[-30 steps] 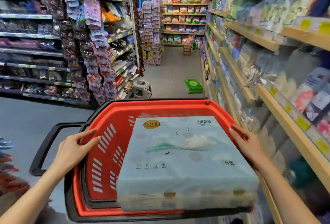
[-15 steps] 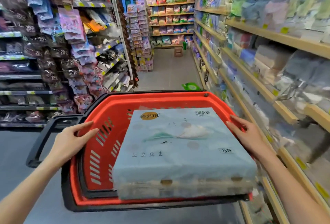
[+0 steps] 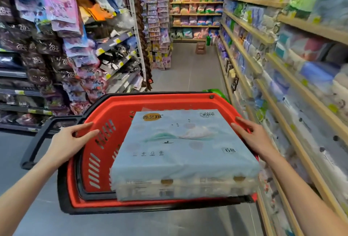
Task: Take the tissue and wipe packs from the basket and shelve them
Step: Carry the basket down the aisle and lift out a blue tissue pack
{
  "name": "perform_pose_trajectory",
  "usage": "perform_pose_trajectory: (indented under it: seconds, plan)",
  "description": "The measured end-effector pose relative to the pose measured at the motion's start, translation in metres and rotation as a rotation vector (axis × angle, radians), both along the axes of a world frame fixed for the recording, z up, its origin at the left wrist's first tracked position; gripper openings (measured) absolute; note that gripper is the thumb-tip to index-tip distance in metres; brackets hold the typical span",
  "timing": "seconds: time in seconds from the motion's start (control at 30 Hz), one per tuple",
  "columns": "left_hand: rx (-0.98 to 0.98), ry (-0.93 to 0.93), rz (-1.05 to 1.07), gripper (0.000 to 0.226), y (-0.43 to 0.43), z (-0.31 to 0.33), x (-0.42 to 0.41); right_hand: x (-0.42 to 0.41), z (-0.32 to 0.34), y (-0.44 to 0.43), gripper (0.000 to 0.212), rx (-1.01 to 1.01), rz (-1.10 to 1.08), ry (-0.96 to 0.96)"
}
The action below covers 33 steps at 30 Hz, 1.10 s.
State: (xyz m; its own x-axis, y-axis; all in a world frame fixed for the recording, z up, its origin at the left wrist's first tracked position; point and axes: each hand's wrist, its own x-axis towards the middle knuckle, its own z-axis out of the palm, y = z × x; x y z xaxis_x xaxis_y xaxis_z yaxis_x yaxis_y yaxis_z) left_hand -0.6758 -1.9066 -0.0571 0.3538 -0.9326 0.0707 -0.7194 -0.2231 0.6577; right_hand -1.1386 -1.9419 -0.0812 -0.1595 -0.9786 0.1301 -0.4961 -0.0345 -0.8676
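Note:
A red basket (image 3: pixel 150 98) with a black rim and a black handle (image 3: pixel 37 141) is held up in front of me. On it lies a large pale blue tissue pack (image 3: pixel 184 151) marked as a six-pack, filling its right side and jutting above the rim. My left hand (image 3: pixel 66 143) grips the basket's left rim, thumb inside the wall. My right hand (image 3: pixel 256 138) holds the right rim beside the pack. Nothing else shows inside the basket.
Wooden shelves (image 3: pixel 293 92) stocked with tissue and wipe packs run along the right. Racks of hanging packets (image 3: pixel 62 28) line the left. A grey aisle floor leads to a small stool (image 3: pixel 200 47) and more shelves at the far end. A green pack (image 3: pixel 216 92) peeks out behind the basket.
The basket has come forward along the aisle, and the green pack on the floor is now mostly hidden behind it. Both hands keep the same hold on the rims.

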Motion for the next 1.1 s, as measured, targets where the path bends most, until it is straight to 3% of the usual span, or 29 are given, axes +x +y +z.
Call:
perform_pose_trajectory:
  seconds: [0.27, 0.57, 0.87, 1.1]
  plan:
    - [-0.040, -0.053, -0.039, 0.045, -0.178, -0.010, 0.067, 0.059, -0.008, -0.153, 0.046, -0.021, -0.045, 0.015]
    - [-0.035, -0.100, -0.273, 0.045, -0.404, 0.007, 0.106, 0.106, -0.034, -0.277, 0.048, 0.008, -0.249, -0.055]
    - [0.014, -0.057, -0.462, 0.039, -0.598, -0.012, 0.043, 0.070, -0.065, -0.403, 0.047, 0.049, -0.407, -0.130]
    - [0.077, -0.083, -0.464, 0.043, -0.750, -0.033, -0.025, 0.015, -0.079, -0.526, 0.048, 0.086, -0.468, -0.102]
